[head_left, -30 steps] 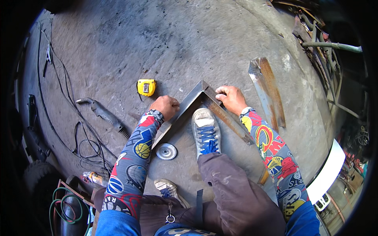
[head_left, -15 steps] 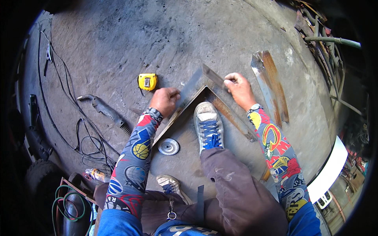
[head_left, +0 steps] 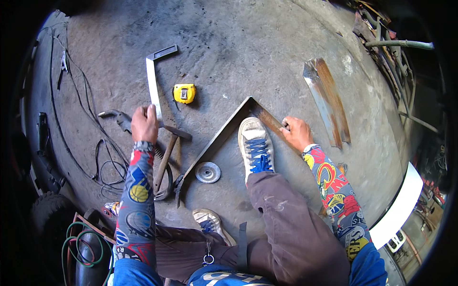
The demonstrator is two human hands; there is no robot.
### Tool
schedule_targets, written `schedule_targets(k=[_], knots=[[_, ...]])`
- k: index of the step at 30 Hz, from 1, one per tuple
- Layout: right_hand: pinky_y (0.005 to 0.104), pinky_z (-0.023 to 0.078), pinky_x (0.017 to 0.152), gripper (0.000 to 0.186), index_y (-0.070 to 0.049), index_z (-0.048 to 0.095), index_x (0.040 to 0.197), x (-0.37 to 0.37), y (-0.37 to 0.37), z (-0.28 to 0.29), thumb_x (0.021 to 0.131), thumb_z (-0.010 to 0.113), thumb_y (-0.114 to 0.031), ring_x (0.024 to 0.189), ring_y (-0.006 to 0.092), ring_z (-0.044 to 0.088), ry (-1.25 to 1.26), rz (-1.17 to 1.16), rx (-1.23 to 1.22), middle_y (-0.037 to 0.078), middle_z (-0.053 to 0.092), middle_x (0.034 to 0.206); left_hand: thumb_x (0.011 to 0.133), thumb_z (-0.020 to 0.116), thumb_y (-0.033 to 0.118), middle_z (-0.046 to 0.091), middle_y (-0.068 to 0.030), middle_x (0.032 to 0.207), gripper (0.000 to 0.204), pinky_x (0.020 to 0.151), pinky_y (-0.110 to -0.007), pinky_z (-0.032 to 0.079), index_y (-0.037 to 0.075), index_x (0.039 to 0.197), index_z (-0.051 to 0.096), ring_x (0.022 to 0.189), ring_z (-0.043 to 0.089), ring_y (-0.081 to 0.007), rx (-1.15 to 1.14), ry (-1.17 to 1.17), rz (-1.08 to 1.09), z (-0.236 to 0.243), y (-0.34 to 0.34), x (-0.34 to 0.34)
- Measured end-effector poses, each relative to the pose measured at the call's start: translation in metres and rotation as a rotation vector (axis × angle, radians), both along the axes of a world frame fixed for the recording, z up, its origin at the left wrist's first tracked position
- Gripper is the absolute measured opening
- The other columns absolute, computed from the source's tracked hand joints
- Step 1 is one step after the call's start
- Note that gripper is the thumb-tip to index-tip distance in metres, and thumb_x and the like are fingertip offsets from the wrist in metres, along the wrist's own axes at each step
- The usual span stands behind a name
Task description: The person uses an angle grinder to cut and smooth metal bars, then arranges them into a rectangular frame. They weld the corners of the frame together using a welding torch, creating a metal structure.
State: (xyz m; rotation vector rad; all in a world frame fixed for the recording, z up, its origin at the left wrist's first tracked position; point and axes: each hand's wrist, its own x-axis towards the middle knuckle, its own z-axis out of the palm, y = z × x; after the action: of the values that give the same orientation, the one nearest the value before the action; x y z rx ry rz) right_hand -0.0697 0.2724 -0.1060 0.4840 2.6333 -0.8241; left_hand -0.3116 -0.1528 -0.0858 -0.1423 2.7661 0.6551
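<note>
My left hand [head_left: 144,125] is closed on the blade of a try square [head_left: 151,78], whose dark stock points away at the far end. My right hand [head_left: 296,132] has its fingers wrapped on the right leg of a V-shaped piece of angle iron [head_left: 220,128] lying on the floor. Its corner points away from me, and my shoe [head_left: 256,143] stands inside the V. Just right of my left forearm lies a hammer [head_left: 165,159]. A yellow tape measure [head_left: 184,94] sits between the square and the angle iron. A round grinding disc [head_left: 208,172] lies beside the left leg.
A welding torch [head_left: 114,114] and its cables [head_left: 55,105] lie on the concrete at left. Rusty metal pieces [head_left: 327,102] rest at right. Scrap metal [head_left: 389,52] is heaped at the far right, with a white curved panel [head_left: 398,209] nearer me. Green hose [head_left: 69,248] coils at lower left.
The try square has left the angle iron's corner, carried left by my left hand and turned. My right hand has come off the square, moved nearer me and taken hold of the right leg.
</note>
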Motion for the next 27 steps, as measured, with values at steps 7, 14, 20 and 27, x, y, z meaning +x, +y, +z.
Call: schedule_targets(k=[7,14,20,27], knots=[[0.0489,0.052,0.075,0.017,-0.005,0.063,0.091,-0.03,-0.003,0.015,0.086,0.072,-0.018,0.087,0.0406,0.067,0.137,-0.045,-0.04,0.019,0.069,0.088,0.096,0.065,0.035,0.067,-0.0264,0.087,0.038,0.08,-0.051,0.049,-0.002,0.091,0.065,0.09,0.064,-0.0453,-0.184,-0.115,-0.002,-0.007,-0.086,0.09],[0.0435,0.055,0.076,0.03,-0.002,0.07,0.106,-0.06,-0.004,0.024,0.09,0.069,-0.027,0.088,0.0322,0.073,-0.317,-0.115,-0.088,0.02,0.073,0.087,0.099,0.059,0.048,0.066,-0.0313,0.09,0.054,0.079,-0.051,0.049,-0.006,0.092,0.063,0.089,0.065,-0.0471,-0.089,-0.24,-0.001,-0.01,-0.114,0.113],[0.0421,0.055,0.074,0.032,-0.002,0.072,0.096,-0.068,-0.014,0.045,0.092,0.069,-0.034,0.081,0.0313,0.074,-0.425,-0.236,-0.156,0.016,0.073,0.078,0.099,0.062,0.043,0.065,-0.0258,0.088,0.047,0.08,-0.048,0.049,-0.004,0.092,0.062,0.086,0.064,-0.0406,-0.085,-0.1,0.191,-0.02,-0.09,0.094],[0.042,0.05,0.067,0.018,-0.008,0.07,0.092,-0.062,-0.026,0.083,0.09,0.074,-0.026,0.076,0.0339,0.069,-0.082,-0.18,-0.105,0.015,0.069,0.079,0.102,0.061,0.027,0.064,-0.0181,0.091,0.029,0.08,-0.041,0.05,-0.001,0.095,0.063,0.085,0.063,-0.0309,0.118,0.17,0.123,0.003,-0.083,0.098]])
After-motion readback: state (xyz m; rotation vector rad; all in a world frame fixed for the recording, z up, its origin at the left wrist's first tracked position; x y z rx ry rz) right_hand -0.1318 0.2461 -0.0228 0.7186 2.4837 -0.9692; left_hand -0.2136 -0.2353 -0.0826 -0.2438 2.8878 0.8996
